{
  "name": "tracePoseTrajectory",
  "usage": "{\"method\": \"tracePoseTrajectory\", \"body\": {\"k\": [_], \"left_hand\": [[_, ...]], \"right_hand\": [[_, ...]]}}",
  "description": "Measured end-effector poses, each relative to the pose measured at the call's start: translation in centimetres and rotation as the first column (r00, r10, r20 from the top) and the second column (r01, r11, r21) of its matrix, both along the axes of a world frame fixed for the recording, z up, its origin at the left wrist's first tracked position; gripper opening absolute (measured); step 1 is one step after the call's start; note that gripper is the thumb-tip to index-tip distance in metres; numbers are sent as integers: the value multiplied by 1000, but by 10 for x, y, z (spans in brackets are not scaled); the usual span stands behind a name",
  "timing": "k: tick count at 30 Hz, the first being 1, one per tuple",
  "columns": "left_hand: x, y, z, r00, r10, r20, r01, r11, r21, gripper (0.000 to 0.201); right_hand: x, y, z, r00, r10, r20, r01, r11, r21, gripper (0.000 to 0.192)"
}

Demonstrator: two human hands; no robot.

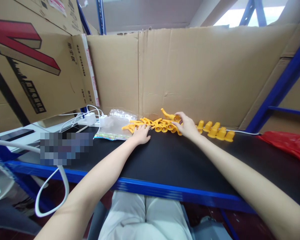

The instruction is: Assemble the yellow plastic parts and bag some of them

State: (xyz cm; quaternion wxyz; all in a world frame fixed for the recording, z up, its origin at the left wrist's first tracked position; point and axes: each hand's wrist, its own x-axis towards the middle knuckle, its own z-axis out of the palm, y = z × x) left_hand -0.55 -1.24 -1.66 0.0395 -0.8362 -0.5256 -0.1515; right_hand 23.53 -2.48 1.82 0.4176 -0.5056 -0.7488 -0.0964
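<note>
My right hand (187, 127) grips a yellow pipe-shaped plastic piece (168, 115) by its cup end, raised slightly over the heap, its bent stem pointing left. My left hand (141, 134) lies palm down with fingers spread at the front edge of the heap of similar yellow pieces (156, 125); whether it presses on any is hidden. Several of the heaped pieces turn their round cup openings towards me. To the right of my right hand, several yellow cup-shaped pieces (221, 132) stand with their wide rims down.
A clear plastic bag (117, 125) lies left of the heap, near a white power strip with chargers (90, 118). Cardboard (190, 73) walls the back. A red plastic bag (287, 145) sits at the right. The black tabletop (165, 163) ends in a blue metal edge (152, 187).
</note>
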Motion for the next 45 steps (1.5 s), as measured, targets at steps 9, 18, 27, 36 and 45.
{"method": "tracePoseTrajectory", "body": {"k": [9,18,27,36,45], "left_hand": [[1,0,1,993,8,-120,-22,993,-117,46],[1,0,0,993,36,-110,-49,992,-118,48],[-1,-2,-1,995,59,-75,-61,998,-26,45],[6,4,-8,989,-102,-108,102,995,-3,43],[7,7,-6,992,-38,-123,34,999,-31,41]], "right_hand": [[-27,29,-20,685,-296,666,234,955,183,37],[-32,30,-40,729,-301,614,304,947,104,49],[-36,22,-49,788,-264,557,287,957,48,53],[-38,18,-52,831,-240,501,249,967,51,57],[-38,19,-54,823,-233,519,249,968,39,55]]}}
